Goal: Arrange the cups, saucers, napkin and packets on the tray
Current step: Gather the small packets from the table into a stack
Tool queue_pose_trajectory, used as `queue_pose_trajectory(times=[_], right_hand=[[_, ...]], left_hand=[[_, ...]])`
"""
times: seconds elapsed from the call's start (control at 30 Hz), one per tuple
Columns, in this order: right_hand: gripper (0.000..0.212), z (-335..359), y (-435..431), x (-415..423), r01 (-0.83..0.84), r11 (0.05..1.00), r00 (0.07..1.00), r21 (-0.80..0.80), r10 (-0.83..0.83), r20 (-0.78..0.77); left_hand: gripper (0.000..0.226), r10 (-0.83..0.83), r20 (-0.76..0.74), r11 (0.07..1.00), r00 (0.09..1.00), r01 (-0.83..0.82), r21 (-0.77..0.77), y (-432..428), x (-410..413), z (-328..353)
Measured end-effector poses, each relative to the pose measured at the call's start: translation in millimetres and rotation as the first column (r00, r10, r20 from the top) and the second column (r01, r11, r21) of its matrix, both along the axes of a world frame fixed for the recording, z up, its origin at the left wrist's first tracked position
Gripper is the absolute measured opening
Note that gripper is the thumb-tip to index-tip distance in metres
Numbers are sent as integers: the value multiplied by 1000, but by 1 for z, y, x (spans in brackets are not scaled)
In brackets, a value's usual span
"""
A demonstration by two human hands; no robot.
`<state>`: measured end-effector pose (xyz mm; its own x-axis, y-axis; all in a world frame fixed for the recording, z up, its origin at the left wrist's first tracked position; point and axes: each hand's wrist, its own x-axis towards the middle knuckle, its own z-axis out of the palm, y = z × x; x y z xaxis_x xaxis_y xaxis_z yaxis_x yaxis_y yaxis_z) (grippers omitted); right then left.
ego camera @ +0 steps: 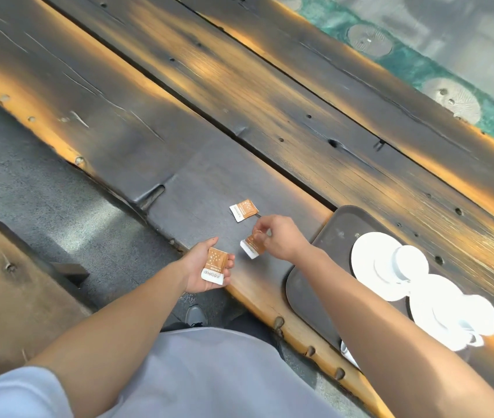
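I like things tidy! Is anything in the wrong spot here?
One packet lies alone on the table, off the tray. The left hand holds a second packet, the right hand pinches a third packet.

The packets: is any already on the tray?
No: the far packet lies on the wooden table, the left hand holds a second packet and the right hand pinches a third packet, all off the tray.

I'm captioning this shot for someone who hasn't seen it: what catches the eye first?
The two hands at centre draw the eye. The left hand holds an orange-and-white packet, and the right hand pinches a second packet. A third packet lies on the dark wooden table just beyond. At right, glaring white cups and saucers sit on a dark tray.
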<state>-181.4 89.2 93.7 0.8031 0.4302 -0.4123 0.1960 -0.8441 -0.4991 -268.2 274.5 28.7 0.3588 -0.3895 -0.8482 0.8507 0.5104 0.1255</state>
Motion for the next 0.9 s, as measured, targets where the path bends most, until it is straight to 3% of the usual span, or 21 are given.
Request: queue_pose_trajectory(times=[0.37, 0.6, 0.9], right_hand=[[13, 37, 49, -22, -233, 970, 954, 64, 241, -179], [11, 40, 77, -31, -366, 930, 913, 41, 367, -175], [7, 34, 79, -37, -417, 909, 896, -4, 411, -167]], left_hand=[[65, 7, 51, 995, 999, -12, 96, 19, -13, 6], [61, -46, 124, 999, 991, 45, 6, 16, -19, 5], [41, -62, 168, 997, 984, 68, -30, 7, -15, 7]])
